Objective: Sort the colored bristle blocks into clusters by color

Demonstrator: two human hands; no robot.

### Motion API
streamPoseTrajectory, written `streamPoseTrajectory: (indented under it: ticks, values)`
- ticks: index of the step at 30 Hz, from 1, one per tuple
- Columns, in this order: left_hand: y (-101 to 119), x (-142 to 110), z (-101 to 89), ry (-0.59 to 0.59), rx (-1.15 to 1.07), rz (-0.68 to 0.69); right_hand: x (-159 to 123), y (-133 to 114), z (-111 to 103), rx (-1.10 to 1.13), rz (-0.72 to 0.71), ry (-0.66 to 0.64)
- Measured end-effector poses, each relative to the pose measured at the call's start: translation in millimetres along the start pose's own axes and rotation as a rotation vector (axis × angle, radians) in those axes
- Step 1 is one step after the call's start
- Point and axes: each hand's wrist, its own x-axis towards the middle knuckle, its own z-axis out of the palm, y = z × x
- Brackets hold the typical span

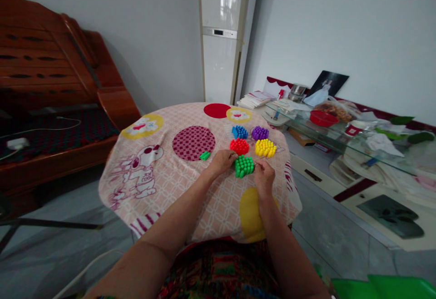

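A cluster of green pieces with round, bead-like tops stands on the cloth-covered table between my hands. My left hand is closed, its fingertips at the cluster's upper left edge. At the right edge, my right hand has its fingers curled in, thumb and fingertips against the green pieces. Just behind stands a red cluster, with a yellow one to its right. Farther back are a blue cluster and a purple one. A small green piece lies apart, left of my left hand.
A glass-topped cabinet runs along the right, bearing papers, a red bowl and a photo. Beyond the table stands a tall white appliance. To the left is a wooden bench; green plastic shows at lower right.
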Motion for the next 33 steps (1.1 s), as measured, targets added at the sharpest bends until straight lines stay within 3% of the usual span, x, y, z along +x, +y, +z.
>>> streamPoseTrajectory:
  ticks: [3, 6, 11, 17, 20, 24, 27, 33]
  values:
    - [-13, -5, -10.9, 0.119, 0.011, -0.121, 0, 1, 0, 0.002, 0.005, 0.000]
    - [-33, -14, -26.4, 0.181, 0.159, -0.291, 0, 1, 0, 0.000, 0.002, -0.001]
    - [-58, -25, -37.2, 0.083, 0.244, -0.369, 0, 1, 1, -0.013, 0.003, -0.002]
    - [-61, -22, -34.9, 0.073, 0.238, -0.404, 0, 1, 0, -0.011, -0.009, -0.005]
    - [-54, -20, -33.3, 0.085, 0.098, -0.335, 0, 0, 0, 0.001, -0.004, -0.006]
    - [-38, -20, -25.1, 0.034, -0.246, -0.106, 0, 0, 0, 0.008, -0.010, -0.003]
    - [-26, -21, -16.5, 0.000, -0.375, 0.020, 0, 2, 1, 0.011, -0.008, -0.002]
    - [-14, -21, -1.3, 0.025, -0.421, 0.063, 1, 4, 2, 0.012, 0.012, 0.006]
